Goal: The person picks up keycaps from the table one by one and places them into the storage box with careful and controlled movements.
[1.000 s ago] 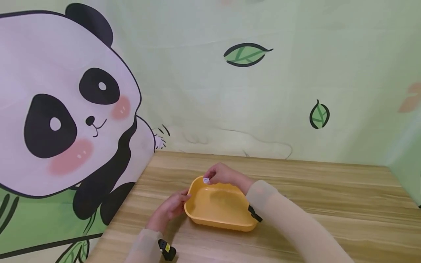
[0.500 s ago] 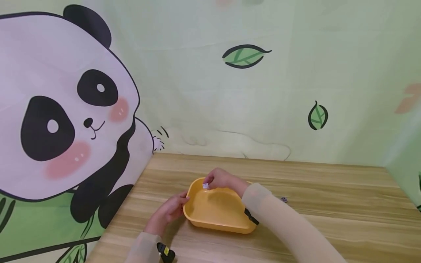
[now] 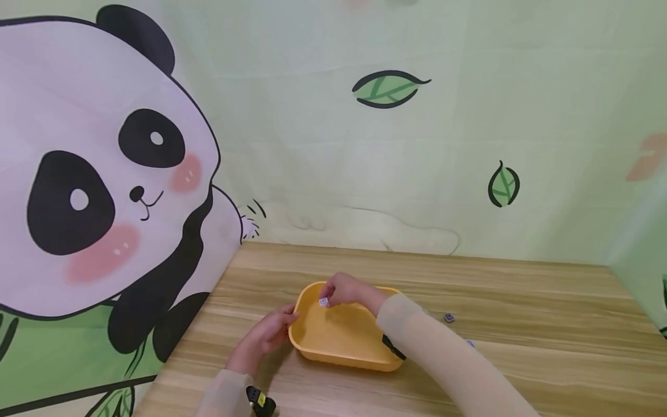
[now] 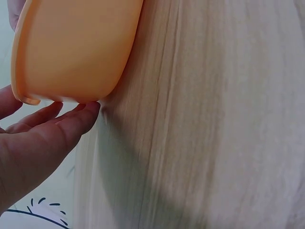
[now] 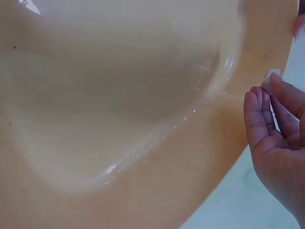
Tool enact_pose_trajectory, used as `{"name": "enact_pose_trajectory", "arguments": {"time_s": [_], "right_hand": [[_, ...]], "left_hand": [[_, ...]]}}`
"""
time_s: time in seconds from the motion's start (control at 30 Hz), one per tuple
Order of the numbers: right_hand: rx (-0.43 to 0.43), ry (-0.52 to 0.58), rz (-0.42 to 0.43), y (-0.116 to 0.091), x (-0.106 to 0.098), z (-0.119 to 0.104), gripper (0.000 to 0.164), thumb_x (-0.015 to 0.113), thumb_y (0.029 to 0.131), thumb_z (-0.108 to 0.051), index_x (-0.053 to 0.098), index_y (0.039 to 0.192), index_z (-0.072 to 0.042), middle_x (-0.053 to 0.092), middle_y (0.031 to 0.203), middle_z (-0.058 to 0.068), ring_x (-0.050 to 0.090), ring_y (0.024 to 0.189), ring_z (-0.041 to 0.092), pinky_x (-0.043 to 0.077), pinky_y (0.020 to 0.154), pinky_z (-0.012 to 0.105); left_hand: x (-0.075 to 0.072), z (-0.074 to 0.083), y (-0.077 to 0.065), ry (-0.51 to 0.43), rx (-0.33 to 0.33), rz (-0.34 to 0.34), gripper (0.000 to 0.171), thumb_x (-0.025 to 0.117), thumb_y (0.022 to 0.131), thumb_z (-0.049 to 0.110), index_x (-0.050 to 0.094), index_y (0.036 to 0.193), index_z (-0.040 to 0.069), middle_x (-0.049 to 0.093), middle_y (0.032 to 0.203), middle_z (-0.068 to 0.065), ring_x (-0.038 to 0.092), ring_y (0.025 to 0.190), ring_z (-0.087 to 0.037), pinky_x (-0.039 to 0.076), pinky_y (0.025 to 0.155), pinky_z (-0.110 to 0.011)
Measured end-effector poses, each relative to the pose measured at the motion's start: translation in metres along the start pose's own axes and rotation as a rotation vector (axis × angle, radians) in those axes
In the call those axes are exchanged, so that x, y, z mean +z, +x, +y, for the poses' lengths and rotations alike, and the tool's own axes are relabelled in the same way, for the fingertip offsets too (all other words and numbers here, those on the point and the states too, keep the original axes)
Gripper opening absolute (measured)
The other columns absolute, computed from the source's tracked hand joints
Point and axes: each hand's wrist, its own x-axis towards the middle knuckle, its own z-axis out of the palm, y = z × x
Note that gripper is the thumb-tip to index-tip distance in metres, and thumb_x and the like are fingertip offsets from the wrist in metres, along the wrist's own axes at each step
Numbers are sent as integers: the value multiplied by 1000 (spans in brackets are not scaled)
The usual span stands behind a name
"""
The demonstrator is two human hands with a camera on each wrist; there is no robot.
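Observation:
A yellow-orange plastic basin (image 3: 349,361) with rounded corners stands on the wooden table. At its left side my left hand (image 3: 270,330) holds the wall, with the thumb at the rim. In the left wrist view, fingertips (image 4: 90,107) press the outside of the basin wall. Over the basin's far left part, my right hand (image 3: 345,288) pinches a small white cube (image 3: 323,302) with a faint printed mark. Thumb and forefinger grip this cube in the right wrist view, where the hand (image 5: 279,126) overlaps the basin's edge.
To the right of the basin a small dark purple block (image 3: 449,317) lies on the table (image 3: 547,324). Another small pale purple piece (image 3: 471,343) is partly hidden by the right sleeve (image 3: 443,339). A cloth backdrop (image 3: 312,116) with a panda closes off the back and left.
My right hand has lowered slightly toward the basin's inside with the white cube. The purple pieces right of the sleeve have come into view. The left hand stays at the basin.

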Motion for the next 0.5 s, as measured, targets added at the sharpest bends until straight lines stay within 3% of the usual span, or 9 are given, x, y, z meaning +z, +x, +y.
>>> {"name": "enact_pose_trajectory", "arguments": {"time_s": [0.3, 0.5], "right_hand": [[20, -3, 3, 0, 5, 5, 20, 71, 88, 3, 75, 108, 2, 74, 101, 13, 58, 83, 12, 52, 78, 23], [25, -38, -13, 3, 8, 7, 20, 71, 87, 5, 76, 106, 2, 76, 100, 13, 58, 79, 10, 49, 73, 19]], "left_hand": [[1, 0, 1, -1, 3, -4, 61, 32, 109, 14, 8, 160, -9, 31, 158, -36, 57, 119, -14, 51, 98, -27], [0, -2, 0, -1, 7, 1, 61, 32, 109, 14, 8, 160, -8, 31, 159, -36, 57, 119, -13, 51, 97, -27]]}}
